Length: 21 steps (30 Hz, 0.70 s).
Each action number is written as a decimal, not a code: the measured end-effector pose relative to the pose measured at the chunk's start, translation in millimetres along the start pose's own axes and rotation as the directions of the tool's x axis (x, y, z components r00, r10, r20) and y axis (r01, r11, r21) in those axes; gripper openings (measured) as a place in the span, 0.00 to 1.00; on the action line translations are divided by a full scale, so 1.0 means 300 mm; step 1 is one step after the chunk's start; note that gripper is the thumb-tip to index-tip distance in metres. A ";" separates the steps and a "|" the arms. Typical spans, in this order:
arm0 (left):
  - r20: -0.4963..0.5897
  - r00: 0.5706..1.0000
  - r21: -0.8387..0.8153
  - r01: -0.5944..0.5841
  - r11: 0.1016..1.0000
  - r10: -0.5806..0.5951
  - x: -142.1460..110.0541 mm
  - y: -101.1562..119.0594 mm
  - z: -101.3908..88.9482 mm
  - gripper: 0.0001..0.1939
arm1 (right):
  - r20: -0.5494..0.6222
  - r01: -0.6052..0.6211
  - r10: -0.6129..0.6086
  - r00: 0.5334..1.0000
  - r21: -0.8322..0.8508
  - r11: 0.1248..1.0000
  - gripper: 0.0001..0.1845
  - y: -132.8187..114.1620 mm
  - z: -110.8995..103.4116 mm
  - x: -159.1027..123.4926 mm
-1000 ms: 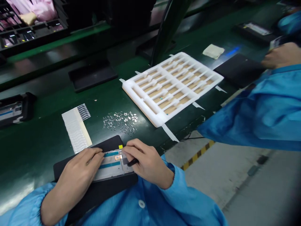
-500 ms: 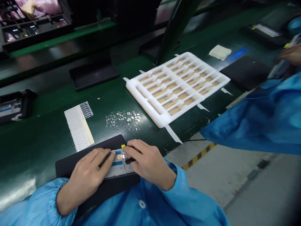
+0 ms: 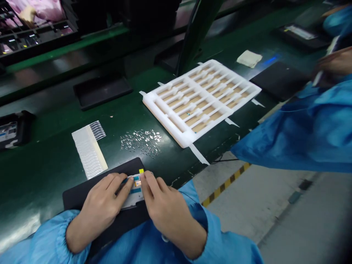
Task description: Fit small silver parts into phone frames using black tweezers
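A grey phone frame (image 3: 135,193) with teal strips and a small yellow tab lies on a black mat (image 3: 79,192) at the near edge of the green bench. My left hand (image 3: 103,207) rests on the frame's left part, fingers lying flat. My right hand (image 3: 162,205) lies on its right part, fingers stretched out and pressing near the orange spot at the top. No tool shows in either hand.
Beyond the mat lie a pile of tiny metal parts (image 3: 141,141), a white strip sheet (image 3: 88,148) and a white foam tray (image 3: 202,101). A co-worker's blue sleeve (image 3: 302,132) reaches in from the right. Another black mat (image 3: 101,90) and a framed device (image 3: 11,130) sit further left.
My right hand has flattened and slid left over the frame; the black tool it held no longer shows. My left hand moved right onto the frame.
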<state>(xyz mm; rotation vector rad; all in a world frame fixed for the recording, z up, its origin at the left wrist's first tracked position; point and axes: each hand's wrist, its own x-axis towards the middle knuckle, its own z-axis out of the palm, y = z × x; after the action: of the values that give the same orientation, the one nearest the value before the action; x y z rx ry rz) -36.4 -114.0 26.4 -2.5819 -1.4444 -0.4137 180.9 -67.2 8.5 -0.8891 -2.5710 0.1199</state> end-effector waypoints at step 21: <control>0.162 0.943 -0.127 0.312 0.942 -0.290 0.176 -0.337 -0.119 0.16 | -0.143 -0.277 0.797 0.586 0.890 0.363 0.32 0.237 0.118 -0.011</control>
<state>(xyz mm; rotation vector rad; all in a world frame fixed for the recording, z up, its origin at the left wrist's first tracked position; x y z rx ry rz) -102.3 -27.8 76.7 -2.5503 -1.9430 -0.3980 209.3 -11.1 -39.9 -1.1516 -1.2307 0.9966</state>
